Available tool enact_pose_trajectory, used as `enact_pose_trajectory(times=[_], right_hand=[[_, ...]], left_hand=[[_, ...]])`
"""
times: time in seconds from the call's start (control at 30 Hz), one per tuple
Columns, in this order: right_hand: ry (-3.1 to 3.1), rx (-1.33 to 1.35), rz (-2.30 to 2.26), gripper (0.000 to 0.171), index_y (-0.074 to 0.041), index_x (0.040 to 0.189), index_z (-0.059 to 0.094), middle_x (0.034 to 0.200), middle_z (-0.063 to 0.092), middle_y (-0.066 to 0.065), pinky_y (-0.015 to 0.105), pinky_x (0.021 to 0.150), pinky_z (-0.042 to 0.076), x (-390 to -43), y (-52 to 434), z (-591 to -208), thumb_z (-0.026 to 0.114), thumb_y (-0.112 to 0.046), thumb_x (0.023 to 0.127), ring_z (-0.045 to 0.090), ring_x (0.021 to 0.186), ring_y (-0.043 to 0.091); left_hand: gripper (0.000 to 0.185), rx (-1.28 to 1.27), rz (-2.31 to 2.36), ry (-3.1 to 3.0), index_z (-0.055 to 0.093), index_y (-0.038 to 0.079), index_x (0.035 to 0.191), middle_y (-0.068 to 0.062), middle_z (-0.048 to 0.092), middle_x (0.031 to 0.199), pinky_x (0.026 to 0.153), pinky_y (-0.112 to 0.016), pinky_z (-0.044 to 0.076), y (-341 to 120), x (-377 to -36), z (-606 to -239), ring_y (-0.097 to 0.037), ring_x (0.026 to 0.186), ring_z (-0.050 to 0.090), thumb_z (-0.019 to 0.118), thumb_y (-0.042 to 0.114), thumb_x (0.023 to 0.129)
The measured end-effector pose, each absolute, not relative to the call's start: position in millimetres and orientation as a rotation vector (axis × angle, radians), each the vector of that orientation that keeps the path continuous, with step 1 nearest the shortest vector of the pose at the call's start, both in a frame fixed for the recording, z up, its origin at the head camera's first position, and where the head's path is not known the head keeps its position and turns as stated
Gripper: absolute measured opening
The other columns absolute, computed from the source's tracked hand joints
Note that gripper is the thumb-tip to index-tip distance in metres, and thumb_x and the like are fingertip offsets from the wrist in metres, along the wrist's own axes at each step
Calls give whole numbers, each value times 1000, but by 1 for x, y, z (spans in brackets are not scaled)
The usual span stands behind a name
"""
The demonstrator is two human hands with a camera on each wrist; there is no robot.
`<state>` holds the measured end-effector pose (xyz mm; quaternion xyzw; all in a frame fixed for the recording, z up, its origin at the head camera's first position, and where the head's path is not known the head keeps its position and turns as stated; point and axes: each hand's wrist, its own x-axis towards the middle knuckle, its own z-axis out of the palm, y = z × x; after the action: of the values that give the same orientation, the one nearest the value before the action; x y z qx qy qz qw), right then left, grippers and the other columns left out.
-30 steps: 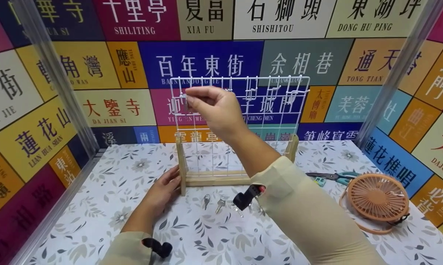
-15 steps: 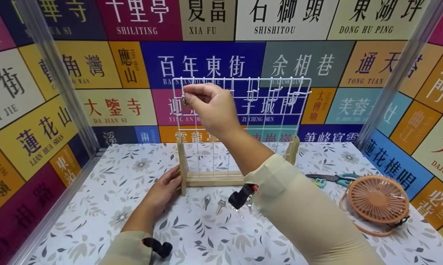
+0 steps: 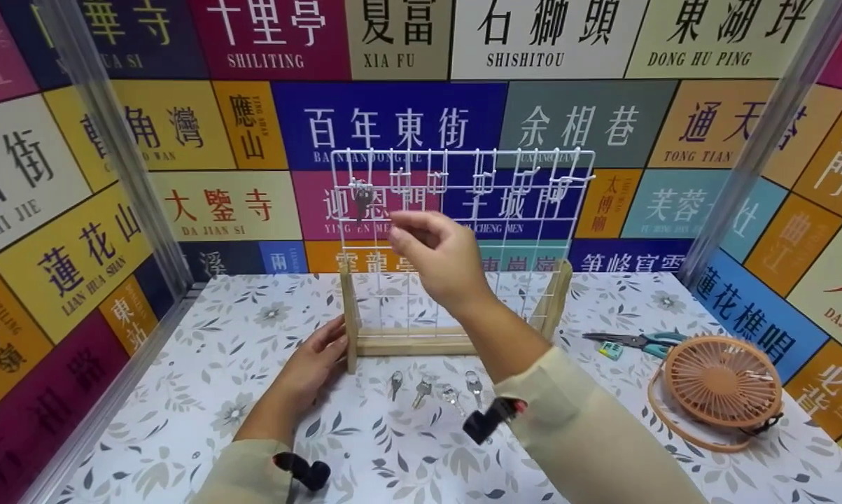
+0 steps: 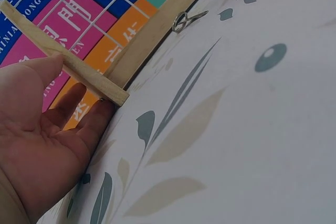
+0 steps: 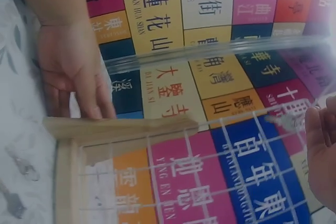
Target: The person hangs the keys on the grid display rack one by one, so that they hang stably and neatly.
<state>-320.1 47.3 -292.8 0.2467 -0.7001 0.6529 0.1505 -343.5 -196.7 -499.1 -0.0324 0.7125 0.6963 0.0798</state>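
A white wire grid rack [image 3: 504, 203] stands upright in a wooden stand [image 3: 414, 339] at the back of the table. One key [image 3: 360, 197] hangs from a hook near the rack's top left corner, seen blurred in the right wrist view as the key [image 5: 287, 121]. My right hand [image 3: 401, 234] hovers just right of and below it with relaxed fingers [image 5: 319, 145], holding nothing. My left hand [image 3: 326, 343] rests with straight fingers against the stand's left foot [image 4: 73, 66]. Several loose keys [image 3: 421, 389] lie on the table in front of the stand.
Pliers with teal handles [image 3: 634, 341] and a small green item [image 3: 609, 350] lie right of the stand. An orange round fan [image 3: 721, 381] lies flat at the right edge. Sign-covered walls with metal corner posts [image 3: 123, 168] enclose the table on three sides.
My right hand let go of the key at the top left hook and drew back down and to the right. The key now hangs on the rack. The left hand has stayed put.
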Motion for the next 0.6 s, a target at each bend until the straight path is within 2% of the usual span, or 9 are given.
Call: enact_pose_trajectory(times=[0.3,0.6], right_hand=[[-2084,599,1900,24,-6,122,78,112,78,12,33,90,67,-314,95,-336,77,-15,100,76,95,25],[-2156,511,1921,28,0,125,75,115,76,13,31,89,67,-310,148,-364,76,-13,100,76,96,20]], left_hand=[[49,-109,2077,2137,51,44,156,9,49,165,132,-46,37,-201,-342,-499,-24,155,48,60,31,110],[47,-151,2041,2135,52,52,152,13,49,164,132,-47,35,-199,-344,-498,-21,156,47,61,35,110]])
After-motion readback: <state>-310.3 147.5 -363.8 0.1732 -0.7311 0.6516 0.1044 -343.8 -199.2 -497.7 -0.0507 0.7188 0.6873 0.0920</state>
